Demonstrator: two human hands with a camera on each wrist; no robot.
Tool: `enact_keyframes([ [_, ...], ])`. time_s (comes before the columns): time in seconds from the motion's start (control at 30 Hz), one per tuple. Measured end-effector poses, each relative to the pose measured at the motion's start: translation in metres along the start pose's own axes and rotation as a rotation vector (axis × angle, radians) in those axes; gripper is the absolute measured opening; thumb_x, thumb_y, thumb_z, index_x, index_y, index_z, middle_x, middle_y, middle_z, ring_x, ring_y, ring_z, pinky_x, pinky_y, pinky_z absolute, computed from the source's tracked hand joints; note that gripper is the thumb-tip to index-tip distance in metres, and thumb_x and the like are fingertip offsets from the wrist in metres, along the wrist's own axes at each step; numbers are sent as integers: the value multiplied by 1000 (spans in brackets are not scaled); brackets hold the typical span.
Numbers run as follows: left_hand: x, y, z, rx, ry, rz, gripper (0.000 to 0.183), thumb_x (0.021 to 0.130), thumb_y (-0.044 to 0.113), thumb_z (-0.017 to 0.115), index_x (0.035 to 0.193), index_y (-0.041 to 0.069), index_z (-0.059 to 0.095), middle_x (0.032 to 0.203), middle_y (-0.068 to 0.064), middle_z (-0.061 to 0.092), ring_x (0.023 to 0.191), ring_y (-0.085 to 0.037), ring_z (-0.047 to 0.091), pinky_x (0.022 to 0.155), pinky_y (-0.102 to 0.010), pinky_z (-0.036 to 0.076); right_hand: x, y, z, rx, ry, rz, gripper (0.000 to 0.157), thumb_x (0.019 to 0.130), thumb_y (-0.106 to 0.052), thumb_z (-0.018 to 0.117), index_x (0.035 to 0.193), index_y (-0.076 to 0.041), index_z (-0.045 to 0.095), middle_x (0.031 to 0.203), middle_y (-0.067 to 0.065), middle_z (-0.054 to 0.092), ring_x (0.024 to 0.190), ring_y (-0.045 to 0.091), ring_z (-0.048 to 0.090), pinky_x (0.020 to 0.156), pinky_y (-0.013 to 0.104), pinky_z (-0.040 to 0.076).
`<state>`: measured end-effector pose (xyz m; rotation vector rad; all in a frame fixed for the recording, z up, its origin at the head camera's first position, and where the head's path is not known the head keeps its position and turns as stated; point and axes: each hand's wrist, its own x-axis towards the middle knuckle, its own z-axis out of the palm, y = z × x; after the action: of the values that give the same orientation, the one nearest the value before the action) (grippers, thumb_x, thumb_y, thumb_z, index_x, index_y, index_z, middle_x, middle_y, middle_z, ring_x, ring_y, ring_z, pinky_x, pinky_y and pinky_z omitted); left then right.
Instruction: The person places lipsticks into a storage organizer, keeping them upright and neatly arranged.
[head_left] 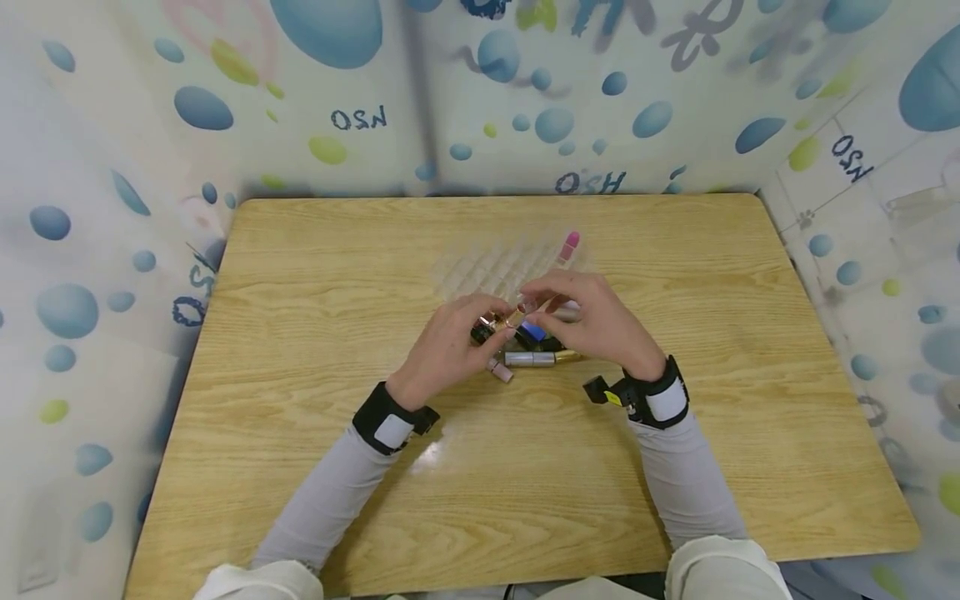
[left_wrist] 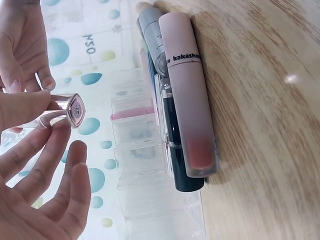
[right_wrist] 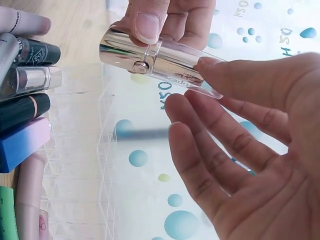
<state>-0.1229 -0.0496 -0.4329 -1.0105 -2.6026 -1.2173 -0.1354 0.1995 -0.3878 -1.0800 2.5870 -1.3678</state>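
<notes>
The left hand (head_left: pixel 459 333) and right hand (head_left: pixel 581 312) reach forward over the counter (head_left: pixel 300 417), angled inward toward each other. The left grip is narrow, pinching the gold base of a lipstick tube (right_wrist: pixel 175 70); the right grip pinches its clear end between thumb and fingers, the others loosely bent. The tube slants between both grips, near a clear organizer (head_left: pixel 480 271) and a pink lip-gloss tube (left_wrist: pixel 187 95).
</notes>
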Motion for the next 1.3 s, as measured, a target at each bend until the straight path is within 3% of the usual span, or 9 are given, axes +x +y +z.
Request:
enact_keyframes([
  [0.2,-1,1,-1,5,7,-12,28,101,26,78,122,8,74,119,-9,75,101,-28,75,84,-43,65,0,-4,1,16,7,-19,27,97,-4,78,123,-9,76,110,3,77,97,16,74,84,35,65],
  [0.67,-1,2,1,-13,16,10,26,101,24,77,121,8,73,115,-9,77,98,-28,75,81,-45,64,1,-8,4,42,11,-33,25,97,-6,78,122,-10,77,114,3,76,101,15,73,85,35,65],
  [0.93,-1,2,0,15,17,4,27,101,23,76,124,8,72,115,-9,76,98,-28,73,78,-38,60,2,-10,6,30,28,-33,23,99,-7,77,121,-11,78,114,2,76,101,15,72,84,39,65],
  [1.17,1,-1,-4,46,16,-32,33,101,22,77,130,8,70,127,-9,74,119,-28,67,102,-43,56,3,-8,2,-15,86,-62,25,95,-3,79,120,-9,79,110,3,77,97,17,71,80,41,65],
  [1.3,2,-10,-6,163,61,-78,38,98,20,80,132,7,70,138,-12,68,130,-35,60,110,-52,50,3,-5,1,-14,120,-64,26,94,-1,80,119,-7,78,108,4,77,95,17,72,79,40,64],
])
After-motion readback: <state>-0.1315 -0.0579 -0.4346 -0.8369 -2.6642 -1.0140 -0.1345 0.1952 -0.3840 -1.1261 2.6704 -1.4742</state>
